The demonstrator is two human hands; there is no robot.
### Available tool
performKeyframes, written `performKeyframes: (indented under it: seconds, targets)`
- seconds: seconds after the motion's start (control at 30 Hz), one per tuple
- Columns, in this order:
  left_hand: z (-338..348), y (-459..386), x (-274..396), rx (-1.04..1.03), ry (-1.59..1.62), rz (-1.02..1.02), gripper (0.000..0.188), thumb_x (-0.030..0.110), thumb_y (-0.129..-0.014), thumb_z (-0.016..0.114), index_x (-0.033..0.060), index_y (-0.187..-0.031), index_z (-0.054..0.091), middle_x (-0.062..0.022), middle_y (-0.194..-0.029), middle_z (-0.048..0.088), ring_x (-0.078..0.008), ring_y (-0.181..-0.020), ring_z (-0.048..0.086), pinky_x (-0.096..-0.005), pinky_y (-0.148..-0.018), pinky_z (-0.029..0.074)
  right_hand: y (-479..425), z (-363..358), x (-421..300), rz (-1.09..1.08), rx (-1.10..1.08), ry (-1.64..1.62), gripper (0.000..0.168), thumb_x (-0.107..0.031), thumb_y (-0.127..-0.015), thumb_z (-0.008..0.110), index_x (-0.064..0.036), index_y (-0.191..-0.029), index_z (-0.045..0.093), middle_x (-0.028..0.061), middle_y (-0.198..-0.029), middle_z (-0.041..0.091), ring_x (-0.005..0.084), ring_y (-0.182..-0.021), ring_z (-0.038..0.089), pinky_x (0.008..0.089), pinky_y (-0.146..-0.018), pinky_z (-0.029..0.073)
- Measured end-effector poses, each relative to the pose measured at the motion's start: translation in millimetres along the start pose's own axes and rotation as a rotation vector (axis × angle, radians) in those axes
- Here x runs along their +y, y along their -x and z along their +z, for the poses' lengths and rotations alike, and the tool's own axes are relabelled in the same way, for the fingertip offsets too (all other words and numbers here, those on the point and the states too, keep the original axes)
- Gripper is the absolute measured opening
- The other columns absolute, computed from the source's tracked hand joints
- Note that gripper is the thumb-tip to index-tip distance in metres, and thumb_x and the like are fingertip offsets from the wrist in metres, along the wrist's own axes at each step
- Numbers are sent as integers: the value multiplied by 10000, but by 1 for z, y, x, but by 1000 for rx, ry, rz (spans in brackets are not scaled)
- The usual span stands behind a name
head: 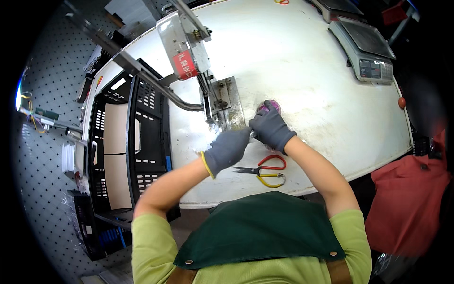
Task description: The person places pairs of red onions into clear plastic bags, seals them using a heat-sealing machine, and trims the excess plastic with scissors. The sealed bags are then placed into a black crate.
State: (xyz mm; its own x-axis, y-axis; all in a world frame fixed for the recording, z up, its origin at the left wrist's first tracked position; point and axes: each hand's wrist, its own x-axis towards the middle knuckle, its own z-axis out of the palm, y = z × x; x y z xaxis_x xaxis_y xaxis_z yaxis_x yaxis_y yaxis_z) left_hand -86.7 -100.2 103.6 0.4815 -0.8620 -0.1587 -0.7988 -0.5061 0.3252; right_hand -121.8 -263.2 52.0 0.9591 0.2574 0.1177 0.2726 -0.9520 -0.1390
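Note:
A purple item (275,105) in clear plastic lies on the white worktable, mostly covered by my right hand (272,127). That hand, in a grey glove, is closed over the item and its wrapping. My left hand (228,148), also gloved in grey and slightly blurred, meets it from the left. Its fingertips appear to pinch the clear plastic (252,137) between the two hands. Just left of them stands a bench clipping machine (225,103) with a metal base and a curved rail. Scissors (260,170) with red and yellow handles lie open below my hands.
A black plastic crate (133,122) with cardboard inside stands at the left table edge. Two weighing scales, the nearer one (369,49) grey, sit at the upper right. A small red ball-like thing (401,102) is on the right edge. A person in red clothing (404,206) is at the right.

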Motion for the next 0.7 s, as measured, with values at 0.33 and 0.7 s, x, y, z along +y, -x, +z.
performKeyframes:
  seconds: [0.33,0.7]
  targets:
    - [22,15,-68,497,1227,-672,83,110,-824,513,35,-841,543,-4,-631,480,-83,-486,438,-229,-416,407,-79,7,-39,118,-79,267,164,-160,-811,503,-146,-873,654,67,-803,659,228,-901,593,558,-985,269]
    - [50,-5,-104,386,1673,-804,154,193,-811,559,41,-827,574,-36,-631,530,-116,-474,467,-253,-403,367,-82,-1,-5,-123,-184,58,431,-290,-807,547,-80,-1183,527,165,-1023,613,296,-1078,533,486,-1034,271]
